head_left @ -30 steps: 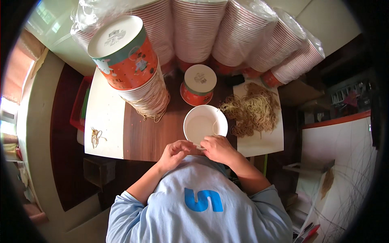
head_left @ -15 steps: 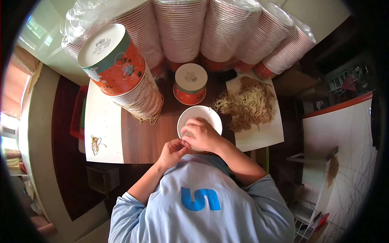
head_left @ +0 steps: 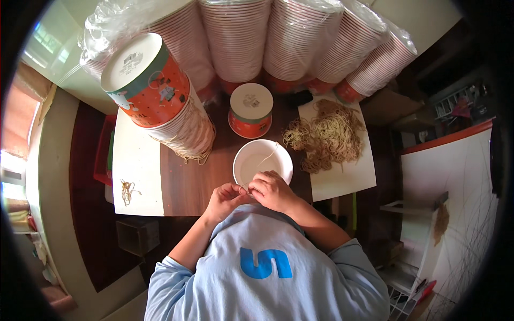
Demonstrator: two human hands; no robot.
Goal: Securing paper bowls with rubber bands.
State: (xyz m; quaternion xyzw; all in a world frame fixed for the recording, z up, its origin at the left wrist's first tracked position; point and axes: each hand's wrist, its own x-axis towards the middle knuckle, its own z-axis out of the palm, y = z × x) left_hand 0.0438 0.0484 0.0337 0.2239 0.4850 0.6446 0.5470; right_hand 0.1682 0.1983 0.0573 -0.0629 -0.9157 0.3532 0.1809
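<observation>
A white paper bucket [head_left: 242, 161] stands mouth up on the table right in front of me. A thin pale cord [head_left: 270, 155] comes from its far rim and crosses the inside toward my hands. At the near rim, my left hand [head_left: 225, 202] pinches the cord between thumb and fingertips. My right hand [head_left: 272, 191] is closed on the cord too, its fingertips almost touching the left ones. The fingers partly hide the cord where the hands meet; I cannot tell whether it is knotted there.
Beyond stands an upturned orange bucket [head_left: 250, 125]. At left rises a stack of upturned buckets [head_left: 155, 91] with cords hanging round it. A heap of tan cords [head_left: 332, 136] lies on white board at right. Wrapped bucket stacks [head_left: 238, 43] line the back. Loose cord [head_left: 127, 191] lies far left.
My right hand has come down from over the bucket's mouth to the near rim, beside the left hand. The cord across the bucket's inside now shows. My left hand has stayed nearly still.
</observation>
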